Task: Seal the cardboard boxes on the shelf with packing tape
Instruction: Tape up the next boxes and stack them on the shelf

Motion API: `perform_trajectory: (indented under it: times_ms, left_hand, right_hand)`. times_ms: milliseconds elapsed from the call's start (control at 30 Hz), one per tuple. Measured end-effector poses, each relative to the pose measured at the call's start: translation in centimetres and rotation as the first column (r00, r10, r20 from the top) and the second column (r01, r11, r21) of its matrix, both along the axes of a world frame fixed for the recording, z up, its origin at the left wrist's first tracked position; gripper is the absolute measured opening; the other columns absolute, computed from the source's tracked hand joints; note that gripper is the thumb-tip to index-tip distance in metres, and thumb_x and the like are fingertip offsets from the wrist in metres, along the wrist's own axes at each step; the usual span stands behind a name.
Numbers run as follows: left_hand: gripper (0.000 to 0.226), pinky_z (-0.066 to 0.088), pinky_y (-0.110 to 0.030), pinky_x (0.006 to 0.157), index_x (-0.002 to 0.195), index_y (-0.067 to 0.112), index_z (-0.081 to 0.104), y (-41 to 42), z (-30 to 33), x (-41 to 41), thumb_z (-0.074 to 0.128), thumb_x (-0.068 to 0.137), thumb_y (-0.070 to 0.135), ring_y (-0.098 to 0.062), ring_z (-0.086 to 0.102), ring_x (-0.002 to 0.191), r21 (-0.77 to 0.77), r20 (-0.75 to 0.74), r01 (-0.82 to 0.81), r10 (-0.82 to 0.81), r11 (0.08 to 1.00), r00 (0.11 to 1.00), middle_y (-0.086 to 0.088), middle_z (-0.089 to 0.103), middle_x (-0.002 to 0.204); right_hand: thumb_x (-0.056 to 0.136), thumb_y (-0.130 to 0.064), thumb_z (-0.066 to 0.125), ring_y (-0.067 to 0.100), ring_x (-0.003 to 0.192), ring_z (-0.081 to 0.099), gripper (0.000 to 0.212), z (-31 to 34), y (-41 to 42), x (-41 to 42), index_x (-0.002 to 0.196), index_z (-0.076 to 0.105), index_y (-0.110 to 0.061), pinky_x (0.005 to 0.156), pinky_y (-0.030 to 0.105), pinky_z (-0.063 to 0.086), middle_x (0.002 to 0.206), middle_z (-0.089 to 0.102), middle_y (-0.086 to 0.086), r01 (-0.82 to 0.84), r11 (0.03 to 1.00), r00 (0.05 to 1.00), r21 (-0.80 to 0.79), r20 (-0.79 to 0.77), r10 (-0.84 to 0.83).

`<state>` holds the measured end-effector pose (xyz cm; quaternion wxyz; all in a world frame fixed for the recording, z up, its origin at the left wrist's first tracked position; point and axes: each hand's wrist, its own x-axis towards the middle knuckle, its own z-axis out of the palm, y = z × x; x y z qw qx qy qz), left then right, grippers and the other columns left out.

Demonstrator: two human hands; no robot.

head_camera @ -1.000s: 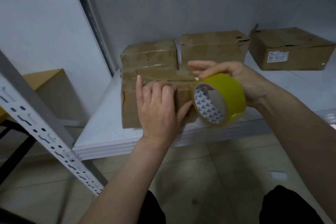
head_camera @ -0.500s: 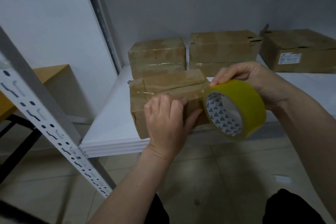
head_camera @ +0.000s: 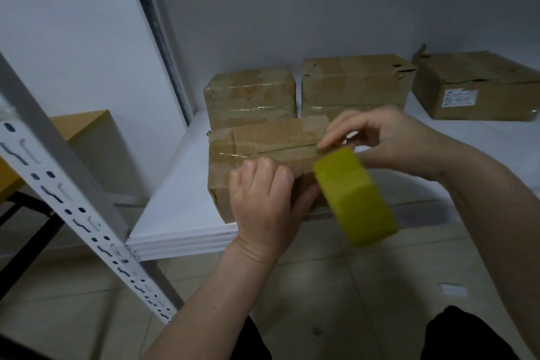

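A small worn cardboard box (head_camera: pixel 263 140) stands at the front edge of the white shelf (head_camera: pixel 181 207). My left hand (head_camera: pixel 263 207) holds its front face, fingers curled against the top front edge and thumb reaching toward the right corner. A yellow roll of packing tape (head_camera: pixel 355 197) hangs blurred just right of that thumb, in front of the box's right end. My right hand (head_camera: pixel 380 137) is above the roll and pinches the tape at the right end of the box's top seam. Clear tape shines along the seam.
Three more cardboard boxes stand at the back of the shelf: one (head_camera: pixel 251 93) behind the front box, one (head_camera: pixel 353 82) beside it, one with a label (head_camera: pixel 479 82) far right. A perforated white upright (head_camera: pixel 58 184) slants across the left. A wooden table (head_camera: pixel 84 126) stands beyond.
My right hand has lifted from the roll's side up to the box's top right end and now pinches the tape there. The roll has turned edge-on and dropped lower. My left hand stays on the box front.
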<state>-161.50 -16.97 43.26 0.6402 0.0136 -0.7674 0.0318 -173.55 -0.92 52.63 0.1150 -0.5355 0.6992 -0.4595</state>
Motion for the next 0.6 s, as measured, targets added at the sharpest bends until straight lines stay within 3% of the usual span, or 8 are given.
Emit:
perform_trajectory:
  times_ms: [100, 167, 233, 400, 467, 600]
  left_hand:
    - [0.034, 0.023, -0.033, 0.064, 0.077, 0.011, 0.056, 0.0, 0.4, 0.1, 0.065, 0.084, 0.044, -0.024, 0.038, 0.069, 0.005, 0.046, -0.013, 0.012, 1.000, 0.999, -0.010, 0.049, 0.068]
    - [0.037, 0.024, -0.033, 0.064, 0.084, 0.011, 0.072, 0.0, 0.7, 0.1, 0.062, 0.085, 0.047, -0.023, 0.037, 0.072, 0.013, 0.105, -0.025, 0.024, 1.000, 0.994, -0.010, 0.051, 0.071]
    - [0.042, 0.025, -0.033, 0.064, 0.094, 0.012, 0.077, -0.3, 0.9, 0.0, 0.060, 0.086, 0.049, -0.023, 0.038, 0.073, 0.010, 0.157, -0.030, 0.028, 1.000, 0.987, -0.010, 0.053, 0.074]
    - [0.049, 0.025, -0.033, 0.065, 0.094, 0.010, 0.074, -0.7, 1.7, -0.5, 0.046, 0.098, 0.050, -0.023, 0.038, 0.076, 0.045, 0.211, -0.010, 0.000, 0.999, 0.978, -0.011, 0.053, 0.079]
    - [0.047, 0.025, -0.033, 0.065, 0.094, 0.011, 0.073, -0.8, 2.1, -0.6, 0.046, 0.097, 0.049, -0.023, 0.038, 0.077, 0.058, 0.244, -0.024, 0.009, 0.998, 0.970, -0.010, 0.053, 0.080]
    - [0.037, 0.020, -0.030, 0.067, 0.092, 0.015, 0.069, -1.1, 2.6, -0.6, 0.053, 0.091, 0.048, -0.023, 0.049, 0.075, 0.023, 0.344, -0.041, 0.030, 0.999, 0.938, -0.005, 0.058, 0.079]
  right_hand:
    - [0.078, -0.017, 0.078, 0.003, 0.137, 0.033, 0.053, -0.7, -0.6, 0.1, 0.117, 0.058, -0.046, 0.114, 0.039, 0.031, 0.144, 0.042, -0.016, 0.114, 0.983, 0.963, 0.143, -0.261, -0.073]
    - [0.081, -0.023, 0.074, -0.003, 0.143, 0.016, 0.065, -1.1, -0.8, 0.2, 0.136, 0.044, -0.040, 0.119, 0.035, 0.019, 0.154, 0.028, -0.015, 0.153, 0.967, 0.937, 0.203, -0.342, -0.077]
    - [0.084, -0.032, 0.070, -0.005, 0.141, 0.011, 0.071, -1.4, -1.2, 0.4, 0.146, 0.035, -0.029, 0.118, 0.024, 0.014, 0.156, 0.023, -0.012, 0.202, 0.953, 0.896, 0.226, -0.435, -0.086]
    - [0.085, -0.046, 0.067, 0.004, 0.138, 0.028, 0.069, -1.7, -1.8, 0.4, 0.145, 0.040, -0.025, 0.103, 0.011, 0.018, 0.151, 0.037, -0.008, 0.278, 0.947, 0.825, 0.160, -0.546, -0.150]
    - [0.084, -0.045, 0.067, 0.007, 0.134, 0.036, 0.062, -1.7, -2.0, 0.2, 0.140, 0.049, -0.024, 0.100, 0.014, 0.024, 0.146, 0.045, -0.007, 0.272, 0.952, 0.841, 0.142, -0.516, -0.163]
    - [0.088, -0.026, 0.070, 0.013, 0.121, 0.048, 0.039, -1.4, -2.6, -0.7, 0.125, 0.063, -0.022, 0.099, 0.029, 0.038, 0.130, 0.059, -0.003, 0.240, 0.966, 0.840, 0.093, -0.519, -0.159]
